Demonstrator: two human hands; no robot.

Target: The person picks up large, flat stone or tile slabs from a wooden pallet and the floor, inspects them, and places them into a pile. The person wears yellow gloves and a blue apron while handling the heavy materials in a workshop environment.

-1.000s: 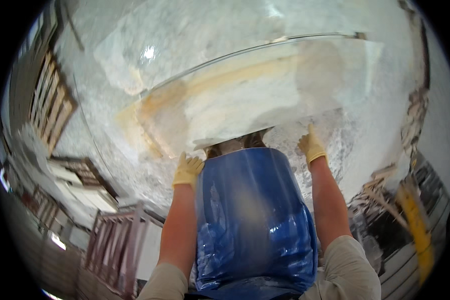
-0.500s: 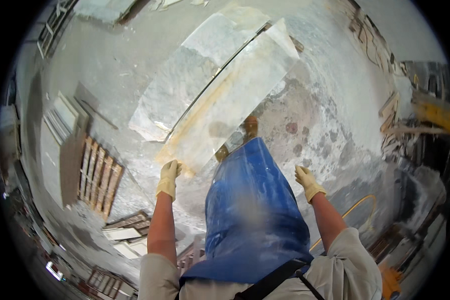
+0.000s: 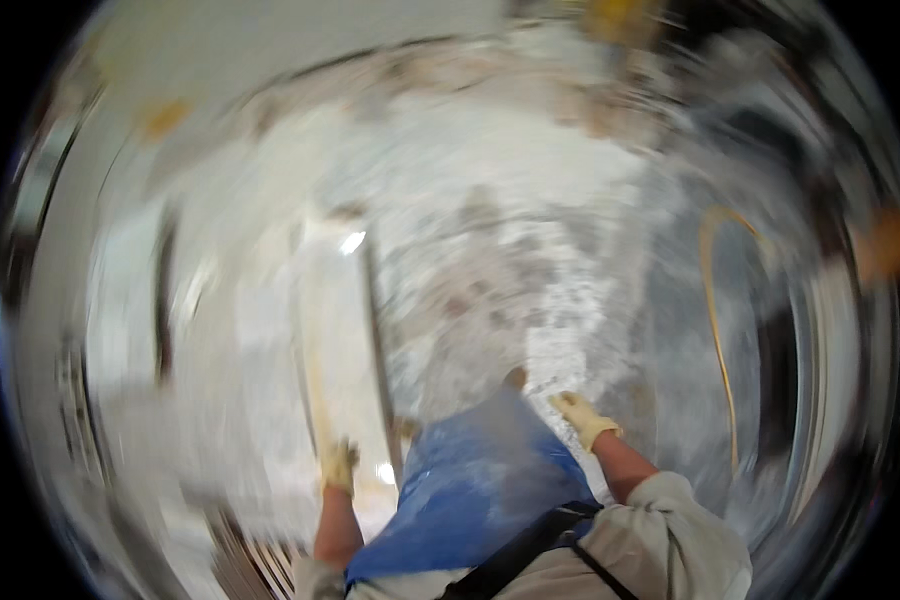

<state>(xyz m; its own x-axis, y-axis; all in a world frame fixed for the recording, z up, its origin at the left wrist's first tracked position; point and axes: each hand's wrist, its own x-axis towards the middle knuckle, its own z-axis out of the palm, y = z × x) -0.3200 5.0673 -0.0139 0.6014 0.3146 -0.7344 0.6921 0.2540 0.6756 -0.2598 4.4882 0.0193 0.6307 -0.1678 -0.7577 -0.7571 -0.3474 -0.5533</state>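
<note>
My left hand (image 3: 339, 467), in a pale yellow glove, hangs in front of the lower end of a long pale stone slab (image 3: 342, 320) with a yellowish streak. Whether it touches the slab cannot be made out, and its fingers are smeared by motion. My right hand (image 3: 584, 417), gloved alike, is held out beside my blue apron (image 3: 480, 470) over the white-stained floor. Its fingers look loosely bent and apart, with nothing seen in them.
A yellow hose (image 3: 716, 320) curves along the floor at my right. Slatted wood (image 3: 255, 555) lies at the lower left. Blurred, dark-edged clutter (image 3: 760, 130) stands at the far right. The whole picture is smeared, so smaller things are unclear.
My view has swung to the right, so the slab now lies upright in the picture at my left. Both hands appear lower, and the hose shows more fully.
</note>
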